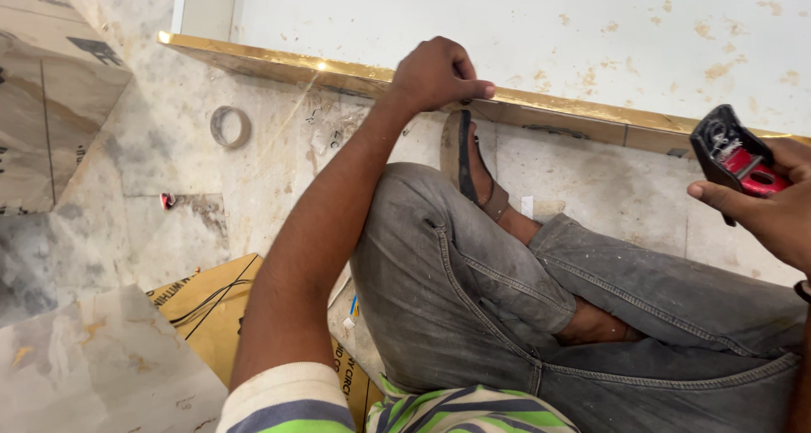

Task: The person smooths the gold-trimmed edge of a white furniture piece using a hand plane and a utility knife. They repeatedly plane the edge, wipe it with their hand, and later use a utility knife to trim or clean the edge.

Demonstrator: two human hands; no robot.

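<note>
From the head camera, we had our left hand (437,74) curled into a loose fist, pressing on the gold trim strip (541,103) just beneath it. Well to the right, our right hand (773,205) gripped a red-and-black tool (733,156), thumb along its lower edge

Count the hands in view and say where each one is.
2. The left hand rests on the gold trim strip at the wall base; the right hand holds a red-and-black tool at right.
</note>
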